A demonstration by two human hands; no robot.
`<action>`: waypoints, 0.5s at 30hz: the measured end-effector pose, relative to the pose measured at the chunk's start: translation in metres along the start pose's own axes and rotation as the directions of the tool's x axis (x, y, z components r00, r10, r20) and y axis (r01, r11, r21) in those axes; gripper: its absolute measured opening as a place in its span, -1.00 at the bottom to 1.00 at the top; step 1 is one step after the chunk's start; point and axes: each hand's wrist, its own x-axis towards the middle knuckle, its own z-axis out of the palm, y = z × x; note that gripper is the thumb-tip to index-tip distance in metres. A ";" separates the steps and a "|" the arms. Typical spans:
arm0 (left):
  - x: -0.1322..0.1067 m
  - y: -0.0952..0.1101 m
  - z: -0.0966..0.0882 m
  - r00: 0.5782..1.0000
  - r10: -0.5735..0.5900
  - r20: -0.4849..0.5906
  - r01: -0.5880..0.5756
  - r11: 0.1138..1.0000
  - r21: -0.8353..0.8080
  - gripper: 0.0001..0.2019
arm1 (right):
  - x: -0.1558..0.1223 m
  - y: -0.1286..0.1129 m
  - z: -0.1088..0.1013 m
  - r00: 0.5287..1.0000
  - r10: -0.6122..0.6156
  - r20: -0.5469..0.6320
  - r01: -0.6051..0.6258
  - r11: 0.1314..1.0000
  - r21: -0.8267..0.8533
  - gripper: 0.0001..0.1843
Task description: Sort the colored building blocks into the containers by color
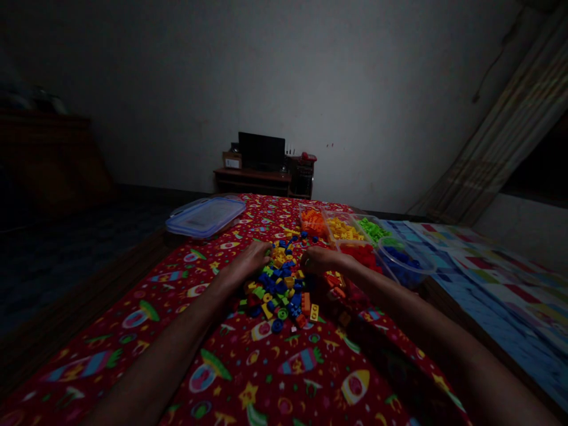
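A heap of small plastic bricks in blue, yellow, orange and green lies on a red cloth with a rocket print. My left hand rests on the heap's left side, fingers curled onto the bricks. My right hand lies at the heap's far right edge, fingers bent inward. The dim light hides whether either hand holds a brick. Beyond the right hand stands a clear divided tray with orange bricks, yellow bricks, green bricks, red bricks and blue bricks.
A clear lid with a blue rim lies at the cloth's far left. A patterned blue mat covers the floor on the right. A low wooden stand with a dark screen is against the far wall. A curtain hangs at the right.
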 end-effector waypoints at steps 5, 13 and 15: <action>0.003 -0.003 -0.010 0.994 -0.091 -0.054 0.086 0.993 -0.079 -0.70 | -0.010 0.008 0.010 0.987 0.092 -0.131 -0.065 0.978 0.196 -0.71; -0.004 -0.011 -0.025 0.978 -0.190 0.089 0.202 0.966 -0.162 -0.64 | -0.013 0.015 0.017 0.953 0.157 -0.261 -0.092 0.965 0.244 -0.72; -0.008 -0.010 -0.029 0.976 -0.197 0.089 0.207 0.970 -0.127 -0.66 | -0.015 0.013 0.016 0.930 0.185 -0.319 -0.101 0.959 0.263 -0.78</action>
